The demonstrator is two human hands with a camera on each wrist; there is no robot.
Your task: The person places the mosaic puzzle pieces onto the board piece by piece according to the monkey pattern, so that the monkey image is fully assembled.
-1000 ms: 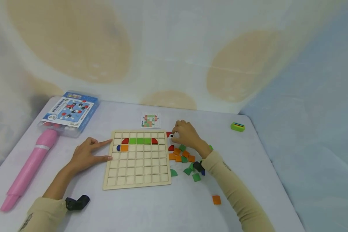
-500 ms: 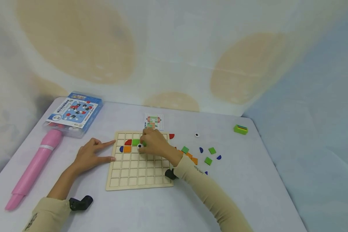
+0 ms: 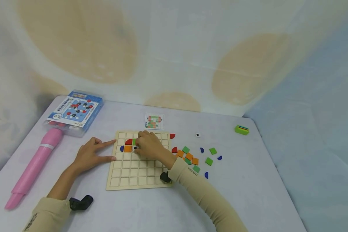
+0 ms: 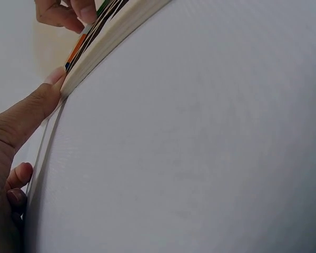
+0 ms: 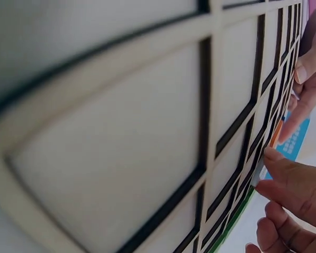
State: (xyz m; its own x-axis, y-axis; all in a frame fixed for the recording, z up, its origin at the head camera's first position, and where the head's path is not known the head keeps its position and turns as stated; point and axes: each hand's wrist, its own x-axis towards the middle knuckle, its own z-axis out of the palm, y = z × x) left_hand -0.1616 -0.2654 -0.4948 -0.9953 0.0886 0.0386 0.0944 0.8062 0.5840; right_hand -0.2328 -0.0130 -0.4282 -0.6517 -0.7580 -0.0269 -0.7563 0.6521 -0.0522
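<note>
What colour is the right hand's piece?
The piece is white with a black spot; clearest in the head view.

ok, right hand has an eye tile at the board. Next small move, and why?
Probably press the eye tile down into the cell just right of the orange tile. The right hand pinches it there, whether it's fully seated can't be told, and the left hand touches the board's left edge, which should help steady it.

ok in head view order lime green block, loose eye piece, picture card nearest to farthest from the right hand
1. picture card, just beyond the right hand
2. loose eye piece, off to the right
3. lime green block, farther right
</note>
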